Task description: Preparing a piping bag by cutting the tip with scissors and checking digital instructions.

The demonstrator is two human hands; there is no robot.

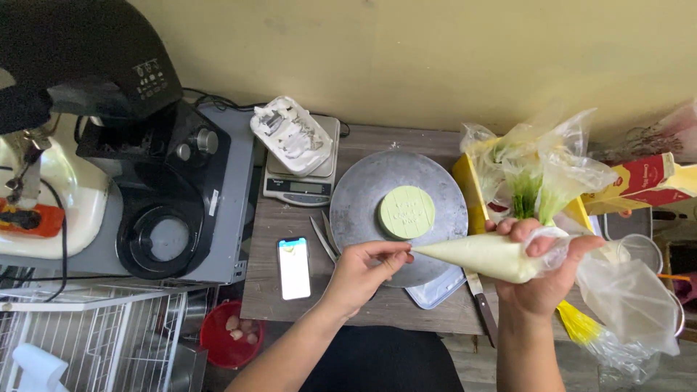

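while the right hand (pixel 543 268) grips the wide end of a piping bag (pixel 483 255) filled with pale cream, fingers curled shut around the twisted plastic, the left hand (pixel 361 272) pinches the bag's narrow tip between thumb and fingertips, the other fingers loosely folded. the bag lies nearly level between the two hands, tip pointing left, held above the near edge of a round grey turntable (pixel 363 196). on that turntable, right of its centre, sits a small round pale green cake (pixel 406 212) with faint marks on its top; the bag's tip is near it but apart from it.

left of the turntable lies a white phone (pixel 294 268) with its screen lit, and between the two rest metal tweezers (pixel 321 238). farther back stands a kitchen scale (pixel 301 174) carrying a white tray (pixel 290 135) smeared with cream. a black stand mixer (pixel 138 145) fills the far left. on the right, a yellow box (pixel 472 192) holds more plastic piping bags (pixel 537 167), some with green inside. a knife (pixel 481 301) with a dark handle lies at the near edge of the table (pixel 290 319), just left of the right wrist, and a light blue tray (pixel 435 289) peeks from under the turntable. a red bowl (pixel 225 337) sits lower down at the near left.
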